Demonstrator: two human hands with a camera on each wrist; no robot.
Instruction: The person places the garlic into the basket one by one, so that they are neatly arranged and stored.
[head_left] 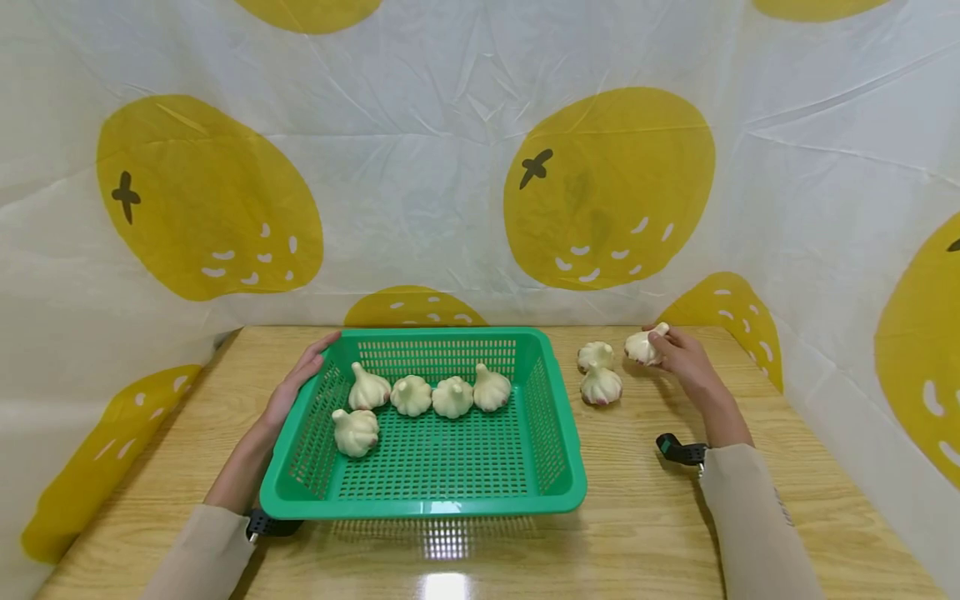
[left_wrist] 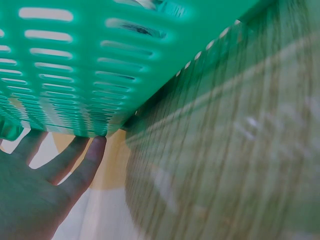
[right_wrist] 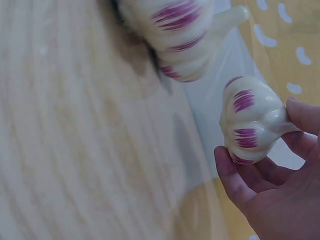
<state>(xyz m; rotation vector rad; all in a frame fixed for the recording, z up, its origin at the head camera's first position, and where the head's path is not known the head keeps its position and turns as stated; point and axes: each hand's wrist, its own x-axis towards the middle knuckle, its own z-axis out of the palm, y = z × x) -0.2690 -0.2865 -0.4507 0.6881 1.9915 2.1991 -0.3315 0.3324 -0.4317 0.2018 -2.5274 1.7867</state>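
Note:
My right hand (head_left: pixel 684 360) pinches a garlic bulb (head_left: pixel 642 348) between thumb and fingers above the table's far right part. In the right wrist view this bulb (right_wrist: pixel 252 120) has purple streaks, and its stem points toward the thumb. Two more garlic bulbs (head_left: pixel 601 385) sit close together on the table, left of that hand. A green slotted basket (head_left: pixel 442 505) stands in front of me with several garlic bulbs (head_left: pixel 411 396) at its back and left. My left hand (head_left: pixel 288 392) rests along the basket's left side, its fingers (left_wrist: pixel 80 167) fairly straight against the outer wall.
The wooden table (head_left: pixel 637 533) ends at the back against a whitish cloth (head_left: pixel 420 167) printed with large yellow fruit. Cloth also hangs at both sides. Black straps (head_left: pixel 681 451) are on the wrists.

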